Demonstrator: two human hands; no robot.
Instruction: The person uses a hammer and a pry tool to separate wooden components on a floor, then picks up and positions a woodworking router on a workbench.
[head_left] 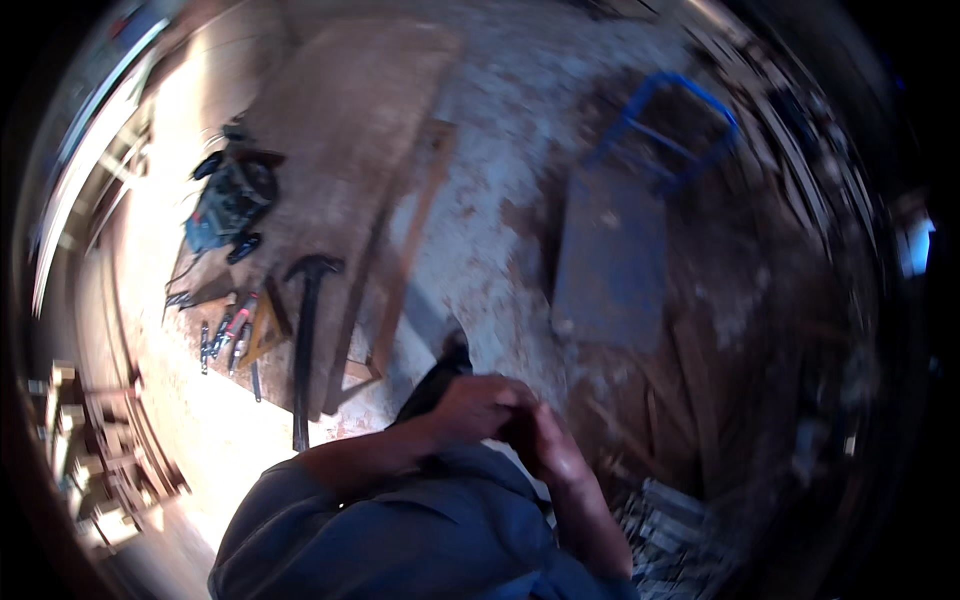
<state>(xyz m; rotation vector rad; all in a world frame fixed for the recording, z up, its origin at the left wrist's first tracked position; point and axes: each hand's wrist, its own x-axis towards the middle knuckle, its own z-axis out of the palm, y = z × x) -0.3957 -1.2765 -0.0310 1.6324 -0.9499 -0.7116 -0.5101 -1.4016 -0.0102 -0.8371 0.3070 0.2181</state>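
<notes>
My left hand (pixel 478 407) and my right hand (pixel 548 445) meet close in front of my body, below the middle of the view. Their fingers are curled in toward each other. Blur and shadow hide what lies between them, if anything. To the left of my hands, a dark claw hammer (pixel 306 345) lies on a wooden board (pixel 345 110), its handle pointing toward me. Beside it are a yellow triangular square (pixel 264 332) and several pens or slim tools (pixel 237 325). Farther off on the board sits a dark green power tool (pixel 235 200).
A flat trolley (pixel 612 265) with a blue tubular handle (pixel 685 90) stands on the stained floor (pixel 480 200) to the right. Wood pieces (pixel 690 400) lie nearer on that side. Cut blocks (pixel 110 470) are stacked at the lower left. A wooden strip (pixel 410 250) runs beside the board.
</notes>
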